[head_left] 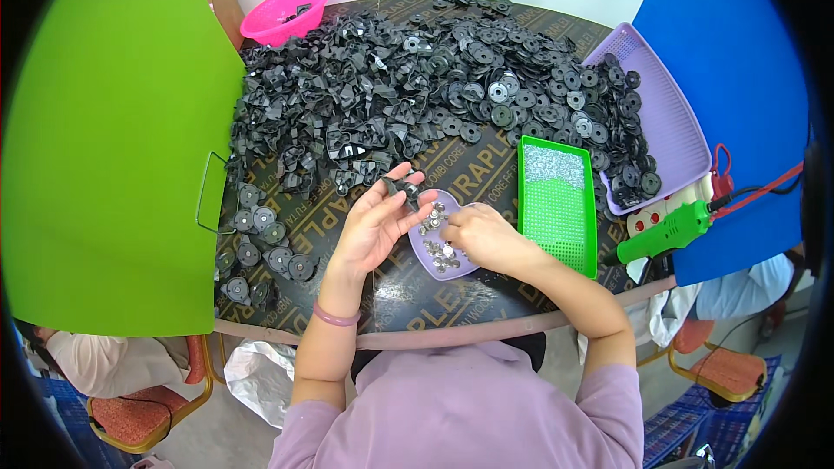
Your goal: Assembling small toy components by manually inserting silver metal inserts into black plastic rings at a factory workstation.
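My left hand (372,224) holds a small black plastic part (408,190) between thumb and fingers, palm turned up above the table. Close by on its right, my right hand (483,234) reaches over a lilac heart-shaped dish (419,245). Its fingers are pinched together, and whatever they grip is hidden. Small shiny metal pieces (446,251) lie in the dish in loose clusters.
A big heap of black plastic parts (339,91) and round black discs (530,104) covers the far table. At right are a green tray (593,247) with tiny silvery pieces, a lilac basket (673,117) and a green electric screwdriver (669,234). A pink bowl (265,29) stands far left.
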Motion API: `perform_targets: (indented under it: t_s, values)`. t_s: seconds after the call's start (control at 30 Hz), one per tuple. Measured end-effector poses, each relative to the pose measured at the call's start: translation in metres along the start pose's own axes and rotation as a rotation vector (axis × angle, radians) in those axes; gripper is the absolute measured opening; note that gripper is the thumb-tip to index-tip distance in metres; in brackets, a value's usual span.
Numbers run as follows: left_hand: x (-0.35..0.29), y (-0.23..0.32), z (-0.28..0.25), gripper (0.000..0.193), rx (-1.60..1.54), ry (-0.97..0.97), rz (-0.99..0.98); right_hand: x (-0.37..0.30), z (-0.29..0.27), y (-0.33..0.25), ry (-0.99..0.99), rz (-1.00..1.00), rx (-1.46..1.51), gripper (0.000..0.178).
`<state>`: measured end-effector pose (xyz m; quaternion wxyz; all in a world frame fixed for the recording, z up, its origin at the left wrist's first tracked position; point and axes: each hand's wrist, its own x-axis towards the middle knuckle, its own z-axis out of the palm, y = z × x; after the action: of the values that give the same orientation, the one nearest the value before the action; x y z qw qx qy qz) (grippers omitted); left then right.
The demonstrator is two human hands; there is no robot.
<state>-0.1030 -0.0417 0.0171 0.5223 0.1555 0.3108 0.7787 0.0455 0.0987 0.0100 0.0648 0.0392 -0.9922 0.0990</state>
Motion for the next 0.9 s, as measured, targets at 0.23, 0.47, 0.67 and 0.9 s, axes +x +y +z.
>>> perform_targets:
  t_s: [0.23, 0.47, 0.67, 0.9]
  values:
    - [-0.002, 0.000, -0.013, 0.040, 0.009, -0.009, 0.022, -0.005, 0.006, 0.000, -0.053, -0.012, 0.101, 0.014]
    - [0.000, -0.002, -0.014, 0.038, 0.045, -0.011, 0.054, 0.001, 0.005, -0.014, -0.172, 0.054, 0.034, 0.014]
    - [0.003, -0.005, -0.019, 0.039, 0.054, -0.024, 0.025, 0.000, 0.011, -0.013, -0.107, 0.049, 0.061, 0.015]
    - [0.006, -0.008, -0.020, 0.038, 0.054, -0.014, 0.012, 0.002, 0.015, -0.014, -0.098, 0.041, 0.138, 0.017]
